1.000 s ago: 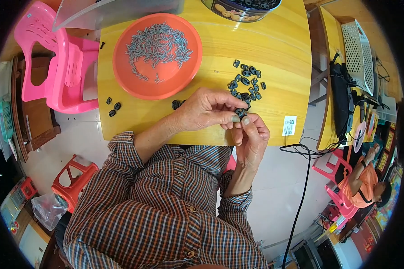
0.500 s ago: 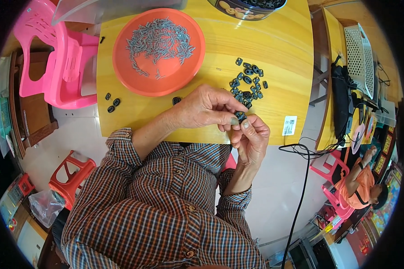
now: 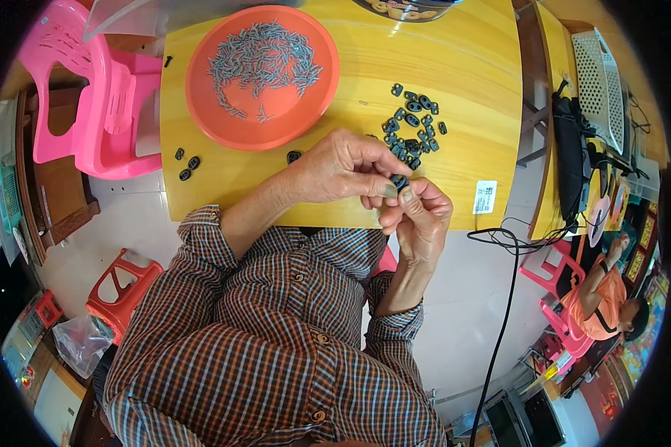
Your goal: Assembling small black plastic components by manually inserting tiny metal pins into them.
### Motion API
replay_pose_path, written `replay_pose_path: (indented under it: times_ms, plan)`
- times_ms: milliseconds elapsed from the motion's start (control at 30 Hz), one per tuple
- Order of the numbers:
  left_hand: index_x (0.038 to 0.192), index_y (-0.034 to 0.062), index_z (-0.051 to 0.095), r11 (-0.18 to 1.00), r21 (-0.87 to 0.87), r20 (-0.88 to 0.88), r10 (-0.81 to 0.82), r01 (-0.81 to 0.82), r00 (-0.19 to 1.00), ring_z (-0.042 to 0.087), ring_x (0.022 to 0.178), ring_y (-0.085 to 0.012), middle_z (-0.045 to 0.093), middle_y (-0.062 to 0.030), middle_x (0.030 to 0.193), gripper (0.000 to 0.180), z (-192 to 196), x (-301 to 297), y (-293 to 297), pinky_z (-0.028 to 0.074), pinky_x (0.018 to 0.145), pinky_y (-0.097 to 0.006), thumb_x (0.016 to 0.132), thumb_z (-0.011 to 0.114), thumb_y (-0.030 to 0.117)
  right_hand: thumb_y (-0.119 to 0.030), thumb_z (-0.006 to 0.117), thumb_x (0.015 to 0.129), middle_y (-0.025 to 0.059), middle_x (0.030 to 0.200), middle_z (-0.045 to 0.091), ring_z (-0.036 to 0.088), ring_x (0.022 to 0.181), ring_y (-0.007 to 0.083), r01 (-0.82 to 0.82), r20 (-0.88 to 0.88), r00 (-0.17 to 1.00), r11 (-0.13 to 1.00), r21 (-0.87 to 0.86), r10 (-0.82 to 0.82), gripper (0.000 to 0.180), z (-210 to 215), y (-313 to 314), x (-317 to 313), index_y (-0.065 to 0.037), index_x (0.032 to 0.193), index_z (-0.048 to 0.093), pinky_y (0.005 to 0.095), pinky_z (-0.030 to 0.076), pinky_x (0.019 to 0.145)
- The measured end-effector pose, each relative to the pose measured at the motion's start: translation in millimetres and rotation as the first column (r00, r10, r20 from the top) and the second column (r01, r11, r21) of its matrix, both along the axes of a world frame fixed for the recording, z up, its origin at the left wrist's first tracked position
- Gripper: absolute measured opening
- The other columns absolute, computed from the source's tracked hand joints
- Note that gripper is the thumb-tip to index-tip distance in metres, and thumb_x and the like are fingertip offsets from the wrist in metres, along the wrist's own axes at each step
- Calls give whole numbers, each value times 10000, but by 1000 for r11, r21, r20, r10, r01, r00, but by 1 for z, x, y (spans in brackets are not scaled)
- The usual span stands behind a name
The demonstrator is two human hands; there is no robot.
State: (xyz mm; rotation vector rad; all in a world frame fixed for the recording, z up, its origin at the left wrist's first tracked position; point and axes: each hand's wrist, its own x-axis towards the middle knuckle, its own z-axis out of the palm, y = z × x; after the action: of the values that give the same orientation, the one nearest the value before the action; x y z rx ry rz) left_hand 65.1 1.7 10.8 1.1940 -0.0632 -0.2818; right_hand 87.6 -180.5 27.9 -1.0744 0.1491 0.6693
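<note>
Above the near edge of the yellow table, my two hands meet around one small black cord lock (image 3: 399,181). My left hand (image 3: 343,170) pinches it between thumb and forefinger from the left. From the right, the thumb and fingers of my right hand (image 3: 419,214) grip it too, and the fingertips hide much of it. Just beyond my hands lies a loose cluster of similar black cord locks (image 3: 413,119). Another single cord lock (image 3: 294,156) rests beside my left wrist. A red-orange round tray (image 3: 265,134) holds many small grey spring-like metal pieces (image 3: 261,56).
Several black pieces (image 3: 189,168) lie at the table's left. At the far edge stand a round tin (image 3: 410,9) and a clear plastic bin (image 3: 127,16). A pink chair (image 3: 97,97) is left; a black cable (image 3: 508,298) hangs right. Another person (image 3: 600,298) sits at far right.
My hands stay closed on the cord lock, with only slight finger movement. The table and its contents sit slightly higher in the picture.
</note>
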Motion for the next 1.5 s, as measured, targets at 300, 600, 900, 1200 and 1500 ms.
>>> replay_pose_path:
  times_ms: [300,600,900,1200,1500]
  plan:
    - [1081,-15,607,995,13,2,103,-103,995,643,718,-82,678,-61,842,230,-3,0,-9,544,638,-221,851,615,-11,-80,543,899,135,652,634,595,492,151,141,113,985,987,-80,-131,149,1,5,-5,26,800,581,275,523,517]
    - [1078,-17,612,994,13,-40,113,-112,993,632,705,-81,655,-40,811,235,-2,0,-9,540,642,-220,844,622,-19,-79,537,903,124,680,640,614,522,152,146,128,982,986,-83,-135,155,4,9,-6,20,790,573,270,536,557]
    - [1074,-13,619,987,102,10,124,-124,992,626,721,-72,647,-36,835,246,-5,0,-9,535,650,-213,829,639,-25,-73,546,900,117,702,640,604,518,142,184,151,974,979,-85,-170,145,4,13,-8,12,786,571,255,524,518]
    - [1074,-8,624,988,107,25,111,-113,994,613,711,-58,644,-29,821,253,-7,0,-7,522,650,-206,823,647,-22,-67,539,907,120,716,639,603,518,151,159,159,978,980,-124,-138,127,9,14,-7,21,818,563,260,526,515]
    - [1084,9,630,987,119,32,101,-104,994,584,717,-42,624,-5,802,259,-9,-1,-10,493,646,-197,826,648,-13,-80,535,912,133,735,646,622,539,168,146,155,980,982,-120,-126,130,8,10,-8,30,850,569,274,536,519]
